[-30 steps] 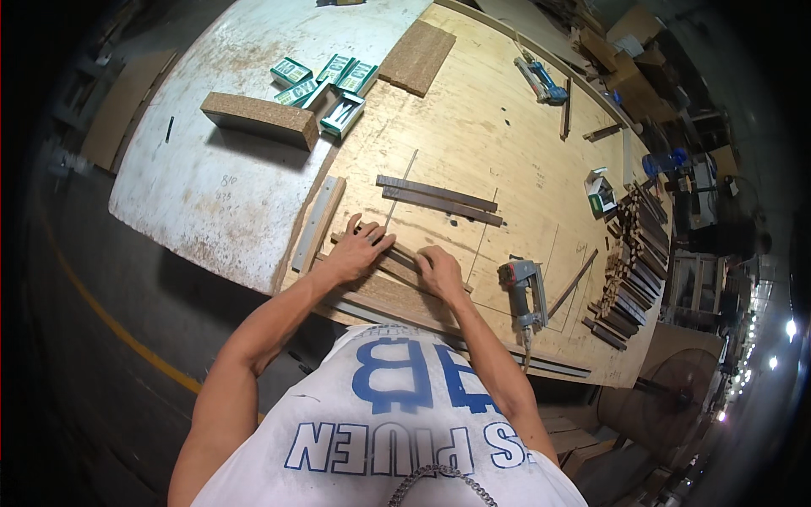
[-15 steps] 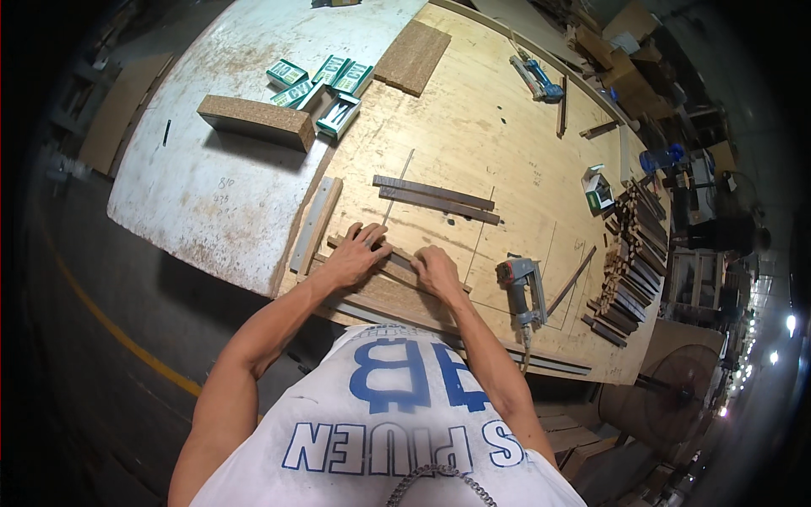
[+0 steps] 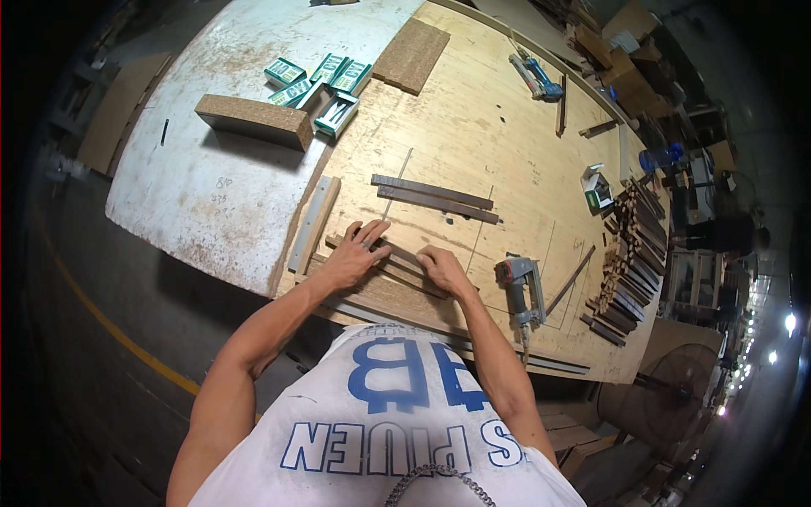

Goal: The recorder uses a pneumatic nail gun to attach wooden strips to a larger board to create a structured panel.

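Observation:
A dark wooden strip [image 3: 405, 257] lies along the far edge of a wider chipboard piece [image 3: 382, 290] near the bench's front edge. My left hand [image 3: 353, 256] grips the strip's left part, fingers curled over it and thumb on the near side. At its right part, my right hand [image 3: 441, 269] is closed around it with bent fingers; that end is partly hidden. Just beyond, two dark wooden strips [image 3: 435, 199] lie side by side across pencil lines. A grey nail gun [image 3: 518, 283] rests to the right of my right hand.
A wood rail with a metal strip [image 3: 314, 224] stands left of my left hand. Green-white boxes [image 3: 336, 114] and a chipboard block [image 3: 253, 122] sit farther left. Stacked dark strips [image 3: 629, 262] line the right edge. A blue nail gun [image 3: 541, 80] lies at the back.
My right hand has shifted slightly to the right along the strip, showing more of the strip between my hands. My left hand has hardly moved.

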Demonstrator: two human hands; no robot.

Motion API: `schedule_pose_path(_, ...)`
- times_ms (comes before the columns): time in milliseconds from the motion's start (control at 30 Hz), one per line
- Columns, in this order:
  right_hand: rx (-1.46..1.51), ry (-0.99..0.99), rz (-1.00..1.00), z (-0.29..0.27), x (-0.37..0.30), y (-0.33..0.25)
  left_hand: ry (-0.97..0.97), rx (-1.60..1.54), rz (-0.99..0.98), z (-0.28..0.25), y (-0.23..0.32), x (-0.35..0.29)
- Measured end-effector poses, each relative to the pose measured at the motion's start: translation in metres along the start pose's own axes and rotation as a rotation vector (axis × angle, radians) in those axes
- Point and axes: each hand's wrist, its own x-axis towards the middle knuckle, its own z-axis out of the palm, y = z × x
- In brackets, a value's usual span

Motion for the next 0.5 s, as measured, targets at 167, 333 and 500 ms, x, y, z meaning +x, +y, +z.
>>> schedule_pose_path(167, 0.009, 0.018, -0.001, 0.001, 0.004, 0.007, 0.010, 0.002, 0.029, -0.001, -0.001, 0.001)
schedule_pose_path(333, -0.061, 0.184, -0.015, -0.002, 0.004, 0.014, -0.007, 0.037, 0.014, -0.007, 0.003, 0.003)
schedule_pose_path(500, -0.116, 0.193, -0.069, -0.003, 0.000, 0.011, -0.110, -0.047, -0.013, 0.004, -0.005, 0.001)
